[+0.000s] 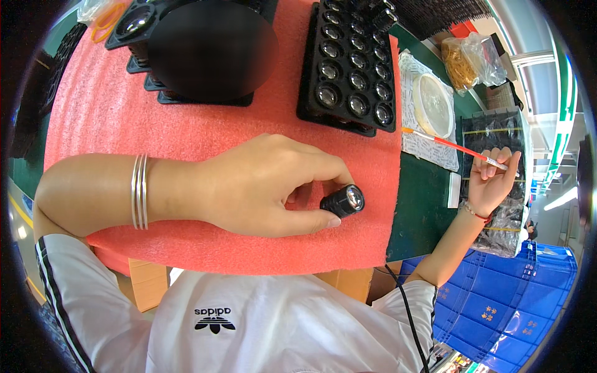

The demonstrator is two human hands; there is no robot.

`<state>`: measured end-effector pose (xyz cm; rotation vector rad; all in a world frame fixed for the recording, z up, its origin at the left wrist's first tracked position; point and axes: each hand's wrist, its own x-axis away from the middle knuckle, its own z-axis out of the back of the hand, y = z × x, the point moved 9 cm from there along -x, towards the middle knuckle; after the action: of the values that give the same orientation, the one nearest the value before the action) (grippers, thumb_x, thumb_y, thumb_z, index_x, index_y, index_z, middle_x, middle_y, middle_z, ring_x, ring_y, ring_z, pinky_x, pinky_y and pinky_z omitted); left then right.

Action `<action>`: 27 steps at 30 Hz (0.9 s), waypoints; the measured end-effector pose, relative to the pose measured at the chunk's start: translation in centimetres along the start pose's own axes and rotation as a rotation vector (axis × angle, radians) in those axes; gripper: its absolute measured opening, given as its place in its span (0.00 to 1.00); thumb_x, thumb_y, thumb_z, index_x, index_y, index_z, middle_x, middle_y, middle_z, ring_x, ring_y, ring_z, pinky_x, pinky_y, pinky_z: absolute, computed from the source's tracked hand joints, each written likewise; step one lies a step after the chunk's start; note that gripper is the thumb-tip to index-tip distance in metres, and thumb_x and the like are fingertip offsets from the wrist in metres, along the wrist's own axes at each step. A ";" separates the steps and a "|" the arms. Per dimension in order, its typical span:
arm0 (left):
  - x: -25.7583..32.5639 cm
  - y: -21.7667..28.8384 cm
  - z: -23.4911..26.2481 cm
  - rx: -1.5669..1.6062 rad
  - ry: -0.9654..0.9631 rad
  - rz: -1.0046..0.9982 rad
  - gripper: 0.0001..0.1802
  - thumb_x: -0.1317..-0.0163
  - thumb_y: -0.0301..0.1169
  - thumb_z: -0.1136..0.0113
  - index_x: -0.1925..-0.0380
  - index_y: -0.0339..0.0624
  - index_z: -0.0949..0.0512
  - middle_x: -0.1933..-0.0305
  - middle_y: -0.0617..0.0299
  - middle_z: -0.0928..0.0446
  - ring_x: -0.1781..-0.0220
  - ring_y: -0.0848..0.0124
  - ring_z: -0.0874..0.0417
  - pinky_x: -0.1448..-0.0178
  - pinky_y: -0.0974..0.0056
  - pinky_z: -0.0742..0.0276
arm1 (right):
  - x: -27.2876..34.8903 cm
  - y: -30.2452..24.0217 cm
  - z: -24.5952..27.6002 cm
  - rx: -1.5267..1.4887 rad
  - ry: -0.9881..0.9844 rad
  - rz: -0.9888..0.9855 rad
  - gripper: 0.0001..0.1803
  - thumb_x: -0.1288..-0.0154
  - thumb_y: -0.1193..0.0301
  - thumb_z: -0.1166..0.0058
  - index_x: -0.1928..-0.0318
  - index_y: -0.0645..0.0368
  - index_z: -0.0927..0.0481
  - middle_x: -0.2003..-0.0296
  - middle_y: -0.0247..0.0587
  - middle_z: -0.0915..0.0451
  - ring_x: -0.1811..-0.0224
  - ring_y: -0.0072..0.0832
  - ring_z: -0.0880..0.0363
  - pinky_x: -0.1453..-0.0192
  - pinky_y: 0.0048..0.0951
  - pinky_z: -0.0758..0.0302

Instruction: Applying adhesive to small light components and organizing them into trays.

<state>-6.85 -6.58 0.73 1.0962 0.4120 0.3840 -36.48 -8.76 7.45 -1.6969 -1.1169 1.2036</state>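
In the head view, the left hand (267,186) pinches a small black tube with a shiny round glass end (342,200) between its thumb and fingers. The tube is tipped over a bit, with the glass end pointing up and to the right. It is held above a soft pinkish-red foam mat (186,252), near the mat's right side. Three thin silver bangles (140,193) go around the left wrist.

The right hand (491,180) has its fingers curled around one end of a thin red stick with an orange tip (457,147). The tip is near a round whitish dish (433,102), which sits on a sheet of white printed paper (428,152) on the dark green table (423,214).

Past the left hand, a black plastic tray with rows of round holes (308,68) lies on the mat, full of shiny glass pieces. To its left is a stack of black plastic trays (152,82), and a big dark blur hides much of it
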 end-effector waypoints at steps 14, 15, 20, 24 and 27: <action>-0.2 -1.3 0.2 0.542 0.032 0.087 0.18 0.45 0.28 0.42 0.54 0.36 0.31 0.58 0.63 0.26 0.59 0.80 0.27 0.62 0.72 0.28 | -0.3 -0.1 0.3 -0.159 -0.011 -0.024 0.19 0.32 0.60 0.64 0.79 0.56 0.36 0.89 0.29 0.45 0.86 0.18 0.49 0.79 0.20 0.48; -0.3 -1.5 0.4 0.552 0.047 0.060 0.19 0.44 0.28 0.43 0.53 0.36 0.32 0.57 0.62 0.27 0.58 0.79 0.27 0.61 0.73 0.28 | -0.3 -0.1 0.3 -0.163 -0.009 -0.026 0.19 0.32 0.60 0.64 0.79 0.56 0.36 0.89 0.29 0.45 0.86 0.18 0.49 0.79 0.20 0.48; -0.3 -1.6 0.8 0.721 0.070 0.114 0.19 0.42 0.31 0.45 0.51 0.37 0.33 0.56 0.61 0.27 0.57 0.78 0.27 0.63 0.73 0.28 | -0.2 -0.1 0.4 -0.169 0.003 -0.026 0.19 0.32 0.60 0.65 0.79 0.56 0.36 0.89 0.29 0.45 0.86 0.18 0.50 0.78 0.20 0.48; -0.3 -1.6 0.9 0.726 0.077 0.118 0.19 0.41 0.31 0.46 0.50 0.38 0.33 0.55 0.61 0.27 0.57 0.78 0.28 0.64 0.73 0.28 | -0.2 -0.1 0.2 -0.170 0.006 -0.027 0.19 0.32 0.60 0.65 0.79 0.56 0.36 0.89 0.29 0.45 0.86 0.18 0.50 0.78 0.20 0.48; -0.3 -1.7 1.0 0.731 0.094 0.112 0.19 0.41 0.31 0.46 0.50 0.37 0.33 0.55 0.60 0.28 0.57 0.77 0.28 0.64 0.73 0.28 | -0.2 -0.1 0.2 -0.178 0.006 -0.030 0.19 0.32 0.60 0.65 0.79 0.56 0.36 0.89 0.29 0.44 0.86 0.18 0.50 0.78 0.20 0.48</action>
<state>-6.45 -8.18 -0.39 1.8227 0.5980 0.3940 -36.73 -8.93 7.54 -1.8080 -1.2729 1.1074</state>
